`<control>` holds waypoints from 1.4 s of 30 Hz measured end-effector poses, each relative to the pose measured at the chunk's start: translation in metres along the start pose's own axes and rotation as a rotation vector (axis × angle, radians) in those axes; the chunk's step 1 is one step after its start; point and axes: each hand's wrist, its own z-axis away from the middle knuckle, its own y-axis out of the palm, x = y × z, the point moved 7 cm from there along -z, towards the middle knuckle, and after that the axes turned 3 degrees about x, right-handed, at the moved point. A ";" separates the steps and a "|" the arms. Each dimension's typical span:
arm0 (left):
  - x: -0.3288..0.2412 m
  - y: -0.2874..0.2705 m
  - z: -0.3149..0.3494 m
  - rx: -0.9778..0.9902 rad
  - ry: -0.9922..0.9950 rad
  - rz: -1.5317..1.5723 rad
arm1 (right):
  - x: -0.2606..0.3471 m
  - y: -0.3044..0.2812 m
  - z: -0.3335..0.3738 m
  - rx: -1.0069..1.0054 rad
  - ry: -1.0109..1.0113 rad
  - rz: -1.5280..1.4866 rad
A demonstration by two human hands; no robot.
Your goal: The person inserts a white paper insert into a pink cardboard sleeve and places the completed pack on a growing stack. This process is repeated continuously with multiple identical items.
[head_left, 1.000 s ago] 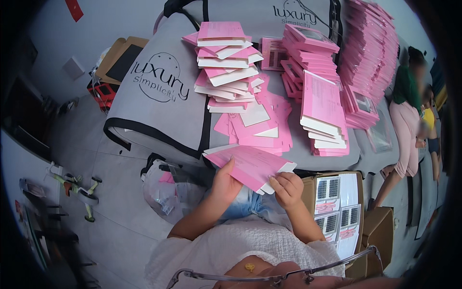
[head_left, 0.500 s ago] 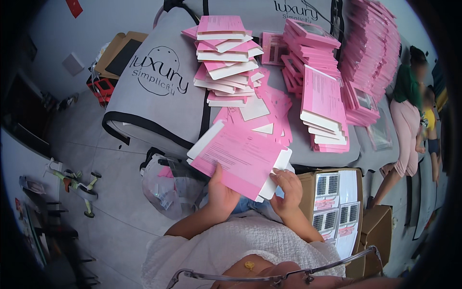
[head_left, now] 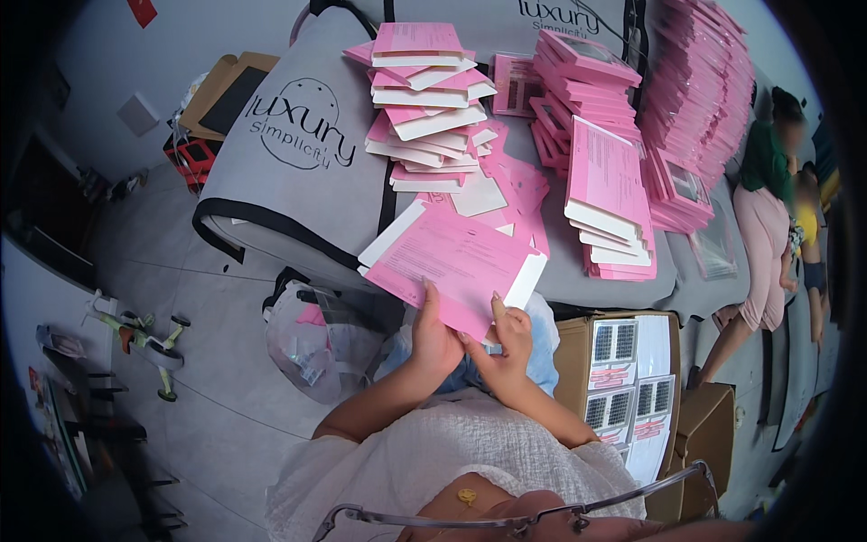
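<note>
A flat pink cardboard box (head_left: 452,266) with white end flaps lies tilted between my two hands, its printed side up. My left hand (head_left: 435,339) grips its near edge, the thumb on top and the other fingers hidden underneath. My right hand (head_left: 506,348) pinches the near right corner, thumb and a finger at the edge beside the white right flap. The white left flap (head_left: 393,237) sticks out on the far left. Just beyond the box lie loose pink sheets (head_left: 519,194), and behind them a stack of flattened pink boxes (head_left: 420,90).
More pink boxes (head_left: 601,172) are stacked to the right on the grey sofa (head_left: 298,203), with wrapped piles (head_left: 695,81) behind. An open carton (head_left: 571,366) of packaged items stands at my right. A clear plastic bag (head_left: 316,352) sits at my left. Two people (head_left: 763,194) are at far right.
My right hand has slid from the right flap to the near right corner, closer to my left hand. The box has shifted slightly, and its right flap now shows more fully.
</note>
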 end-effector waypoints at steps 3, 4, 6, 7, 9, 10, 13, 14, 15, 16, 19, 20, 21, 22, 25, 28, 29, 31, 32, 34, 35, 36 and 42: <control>-0.002 0.012 0.001 0.108 0.059 -0.075 | -0.025 0.004 0.011 -0.085 0.272 -0.170; -0.002 0.013 0.000 0.151 0.090 -0.096 | -0.039 0.009 0.019 -0.111 0.408 -0.400; 0.001 0.008 -0.002 0.204 0.094 -0.072 | -0.041 0.013 0.015 -0.099 0.589 -0.675; 0.002 0.004 -0.002 0.172 0.109 -0.096 | -0.042 0.017 0.015 -0.094 0.678 -0.813; 0.006 0.001 -0.005 0.110 0.144 -0.142 | -0.048 0.022 0.019 -0.071 0.668 -0.824; 0.011 -0.003 -0.008 0.072 0.147 -0.136 | -0.049 0.023 0.019 -0.091 0.675 -0.839; 0.023 -0.012 -0.011 -0.046 0.159 -0.141 | -0.057 0.034 0.023 -0.150 0.667 -0.857; 0.026 -0.010 -0.013 -0.077 0.164 -0.157 | -0.060 0.037 0.023 -0.174 0.655 -0.858; 0.026 -0.006 -0.015 -0.109 0.169 -0.173 | -0.060 0.040 0.024 -0.205 0.662 -0.901; 0.025 -0.001 -0.015 -0.137 0.186 -0.210 | -0.060 0.043 0.025 -0.235 0.670 -0.944; 0.019 0.007 -0.021 -0.019 0.249 -0.374 | -0.059 0.037 0.024 -0.212 0.615 -0.869; 0.018 0.003 -0.022 0.032 0.249 -0.465 | -0.061 0.031 0.024 -0.188 0.581 -0.807; 0.013 -0.005 -0.023 0.083 0.254 -0.565 | -0.070 0.019 0.026 -0.193 0.583 -0.686; 0.008 -0.011 -0.024 0.135 0.256 -0.663 | -0.084 0.001 0.029 -0.198 0.584 -0.563; -0.006 -0.006 -0.022 0.304 0.133 -0.802 | -0.077 -0.071 -0.019 -0.212 0.274 0.000; -0.012 0.024 -0.005 0.479 0.120 -1.275 | -0.007 -0.107 -0.097 0.040 -0.208 0.213; -0.014 0.036 -0.001 0.580 0.135 -1.483 | 0.017 -0.110 -0.120 0.203 -0.291 0.271; -0.008 0.032 0.005 0.635 0.082 -1.463 | 0.025 -0.107 -0.132 0.415 -0.314 0.286; -0.009 0.033 0.007 0.629 0.046 -1.454 | 0.019 -0.106 -0.134 0.469 -0.260 0.243; -0.012 0.032 0.009 0.616 0.011 -1.442 | -0.003 -0.106 -0.130 0.408 0.010 -0.116; -0.012 0.031 0.011 0.608 0.007 -1.431 | -0.009 -0.105 -0.124 0.382 0.069 -0.189; -0.012 0.029 0.012 0.599 0.004 -1.419 | -0.015 -0.106 -0.118 0.355 0.129 -0.261; -0.007 0.031 0.021 0.677 -0.102 -1.373 | -0.025 -0.091 -0.096 0.494 -0.047 -0.131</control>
